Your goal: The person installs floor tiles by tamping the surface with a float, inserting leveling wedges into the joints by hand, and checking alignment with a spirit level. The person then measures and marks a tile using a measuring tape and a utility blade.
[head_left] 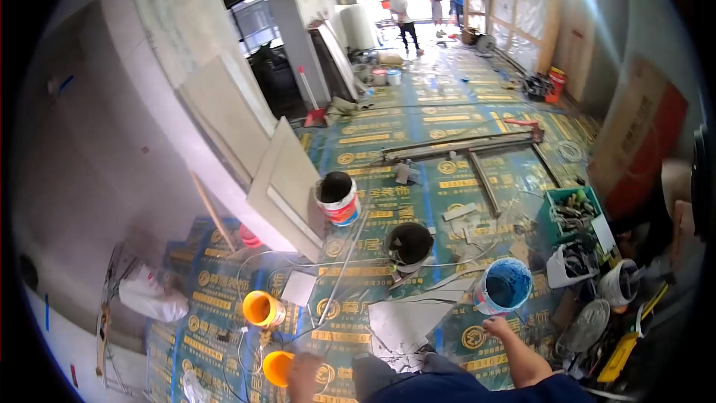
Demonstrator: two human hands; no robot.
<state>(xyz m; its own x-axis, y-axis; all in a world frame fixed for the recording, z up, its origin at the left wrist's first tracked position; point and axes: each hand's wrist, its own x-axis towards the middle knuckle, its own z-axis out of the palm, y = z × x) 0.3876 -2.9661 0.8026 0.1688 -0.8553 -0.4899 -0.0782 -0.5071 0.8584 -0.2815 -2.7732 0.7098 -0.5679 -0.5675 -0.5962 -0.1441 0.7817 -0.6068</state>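
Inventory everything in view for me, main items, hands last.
People: about four, mixed clothing, far end
Floor sheeting: uncounted, green and yellow, throughout
Metal rails: several, grey, mid-floor
Leaning boards: several, beige, left
Crate: one, green, right
Dark-lined buckets: two, grey and white, centre
Blue bucket: one, blue inside, front right
Small buckets: two, orange, front left
Sack: one, white, left
Left hand: one, bare, by small buckets
Right hand: one, bare, by blue bucket

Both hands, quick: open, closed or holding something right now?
Left hand: blurred beside the nearer orange bucket; grip can't be told.
Right hand: looks partly curled near the blue-stained bucket; whether it's gripping can't be told.
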